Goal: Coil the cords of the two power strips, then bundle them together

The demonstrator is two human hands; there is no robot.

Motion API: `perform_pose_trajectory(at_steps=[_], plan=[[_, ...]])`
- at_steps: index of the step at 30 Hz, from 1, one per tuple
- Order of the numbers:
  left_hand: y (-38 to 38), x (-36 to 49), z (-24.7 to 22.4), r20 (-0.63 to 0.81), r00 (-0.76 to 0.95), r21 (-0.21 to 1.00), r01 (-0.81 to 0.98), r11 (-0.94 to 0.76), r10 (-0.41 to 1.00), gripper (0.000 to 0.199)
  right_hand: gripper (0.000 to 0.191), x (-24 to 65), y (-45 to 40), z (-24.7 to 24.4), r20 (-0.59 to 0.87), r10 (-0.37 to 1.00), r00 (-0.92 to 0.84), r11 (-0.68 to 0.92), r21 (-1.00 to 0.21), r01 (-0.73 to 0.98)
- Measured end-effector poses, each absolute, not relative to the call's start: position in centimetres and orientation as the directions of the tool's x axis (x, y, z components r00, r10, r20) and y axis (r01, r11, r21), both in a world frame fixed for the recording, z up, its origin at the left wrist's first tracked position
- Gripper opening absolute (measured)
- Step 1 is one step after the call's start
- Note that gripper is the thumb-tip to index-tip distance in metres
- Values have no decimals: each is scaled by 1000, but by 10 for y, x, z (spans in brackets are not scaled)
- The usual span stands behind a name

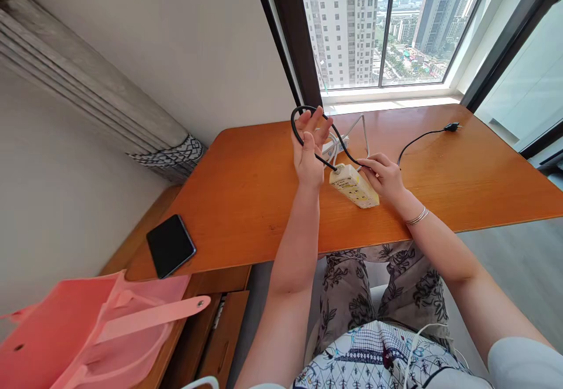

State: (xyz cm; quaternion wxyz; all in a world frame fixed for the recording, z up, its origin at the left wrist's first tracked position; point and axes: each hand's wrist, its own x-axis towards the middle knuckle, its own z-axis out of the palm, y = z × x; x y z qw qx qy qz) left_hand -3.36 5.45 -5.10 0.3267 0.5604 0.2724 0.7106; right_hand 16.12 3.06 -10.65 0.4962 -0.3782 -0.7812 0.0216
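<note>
A black cable (347,149) comes out of a cream power strip (354,186) and loops around my left hand (311,147). That hand is raised palm up above the table, its fingers apart and the loop lying across them. My right hand (382,173) pinches the cable just above the strip's right end. Beyond it the cable runs on to a black plug (451,127) lying at the right. A white cord (365,134) and a white adapter (342,144) lie behind the strip, partly hidden by my left hand.
The orange-brown table (246,195) reaches the window. A black phone (170,246) lies at its front left corner. A pink bag (79,330) with a strap stands at the lower left, by wooden drawers (224,342). A tied grey curtain (109,95) hangs at the left.
</note>
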Motion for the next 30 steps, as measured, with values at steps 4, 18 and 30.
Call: perform_pose_trajectory(at_steps=[4,18,30], plan=[[69,-31,-75,574,-131,803,-103,-587,809,74,32,165,28,-105,764,570,-301,724,-294,623],[65,-20,-83,342,130,918,-258,-301,931,61,21,158,28,-100,854,489,-176,651,-223,725],[45,0,-75,0,334,854,-491,174,943,79,34,138,45,-58,759,519,-394,809,-286,514]])
